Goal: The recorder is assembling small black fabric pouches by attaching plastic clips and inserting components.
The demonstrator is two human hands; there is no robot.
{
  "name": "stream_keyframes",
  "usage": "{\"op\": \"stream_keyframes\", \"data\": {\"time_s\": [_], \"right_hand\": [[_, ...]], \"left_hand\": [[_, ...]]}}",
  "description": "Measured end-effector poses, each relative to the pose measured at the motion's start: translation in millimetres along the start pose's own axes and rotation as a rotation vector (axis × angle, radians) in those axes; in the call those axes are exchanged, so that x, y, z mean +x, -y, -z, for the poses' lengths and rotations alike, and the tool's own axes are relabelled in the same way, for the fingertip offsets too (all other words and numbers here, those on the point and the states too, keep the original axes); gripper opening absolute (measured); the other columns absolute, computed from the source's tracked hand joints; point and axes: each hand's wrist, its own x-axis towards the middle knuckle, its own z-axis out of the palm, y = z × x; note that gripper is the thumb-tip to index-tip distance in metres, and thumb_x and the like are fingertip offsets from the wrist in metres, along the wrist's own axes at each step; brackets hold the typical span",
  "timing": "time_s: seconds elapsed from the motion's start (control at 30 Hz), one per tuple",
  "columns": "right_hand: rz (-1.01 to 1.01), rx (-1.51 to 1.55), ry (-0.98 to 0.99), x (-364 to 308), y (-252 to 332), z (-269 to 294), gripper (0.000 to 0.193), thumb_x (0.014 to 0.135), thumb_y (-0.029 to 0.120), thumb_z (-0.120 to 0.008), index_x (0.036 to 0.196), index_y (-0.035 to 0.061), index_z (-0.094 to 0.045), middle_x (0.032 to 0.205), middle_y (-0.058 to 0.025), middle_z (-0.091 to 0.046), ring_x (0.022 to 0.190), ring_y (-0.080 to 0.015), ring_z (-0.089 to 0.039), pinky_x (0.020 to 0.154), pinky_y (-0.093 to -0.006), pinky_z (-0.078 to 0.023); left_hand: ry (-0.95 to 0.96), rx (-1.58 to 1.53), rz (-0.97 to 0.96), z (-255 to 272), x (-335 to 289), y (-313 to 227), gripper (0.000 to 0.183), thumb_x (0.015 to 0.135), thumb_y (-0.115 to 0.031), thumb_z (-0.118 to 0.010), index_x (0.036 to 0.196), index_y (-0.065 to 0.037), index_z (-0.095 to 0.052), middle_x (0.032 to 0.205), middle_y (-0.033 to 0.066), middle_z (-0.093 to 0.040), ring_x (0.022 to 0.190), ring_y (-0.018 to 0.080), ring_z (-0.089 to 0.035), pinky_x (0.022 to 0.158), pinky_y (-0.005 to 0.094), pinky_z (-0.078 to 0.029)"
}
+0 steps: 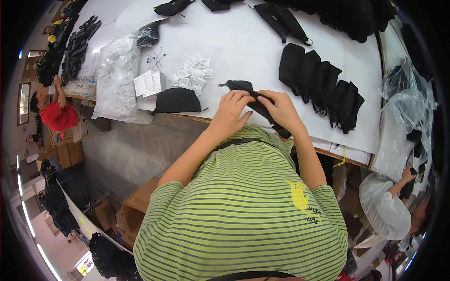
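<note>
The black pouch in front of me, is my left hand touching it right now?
Touching. The head view shows the left hand with its fingers pressed onto the black pouch.

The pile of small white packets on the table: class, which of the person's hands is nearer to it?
Left. The left hand grips the black fabric piece just right of the small white packets. The right hand holds the same piece farther right, beyond the left hand.

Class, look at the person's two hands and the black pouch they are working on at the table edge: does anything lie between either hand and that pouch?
Nothing visible does. The left hand and right hand both already grip the black pouch directly, above the white table. The row of finished pouches lies apart, to the right.
</note>
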Motion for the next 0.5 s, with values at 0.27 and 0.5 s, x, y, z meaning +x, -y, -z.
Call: {"op": "stream_keyframes", "data": {"time_s": [0.27, 0.5], "right_hand": [[0.028, 0.053, 0.009, -26.4, 48.4, 25.9, 0.023, 0.086, 0.012, -0.057, 0.105, 0.0001, -0.064, 0.084, -0.0183, -0.066, 0.067, -0.0289, -0.060, 0.066, -0.0308, -0.047], [-0.005, 0.098, 0.079, -31.5, 61.7, 26.4, 0.022, 0.085, 0.011, -0.058, 0.103, 0.0001, -0.064, 0.081, -0.0185, -0.066, 0.066, -0.0256, -0.061, 0.066, -0.0301, -0.048]], "left_hand": [[-0.031, -0.010, -0.288, 21.1, 10.7, -12.6, 0.027, 0.064, -0.005, -0.070, 0.090, -0.009, -0.064, 0.085, 0.0004, -0.061, 0.082, 0.0201, -0.057, 0.075, 0.0335, -0.045], [-0.022, -0.078, -0.239, 27.7, 5.4, -21.4, 0.025, 0.062, -0.003, -0.070, 0.085, -0.008, -0.063, 0.082, 0.0030, -0.062, 0.075, 0.0203, -0.058, 0.069, 0.0304, -0.045]]}}
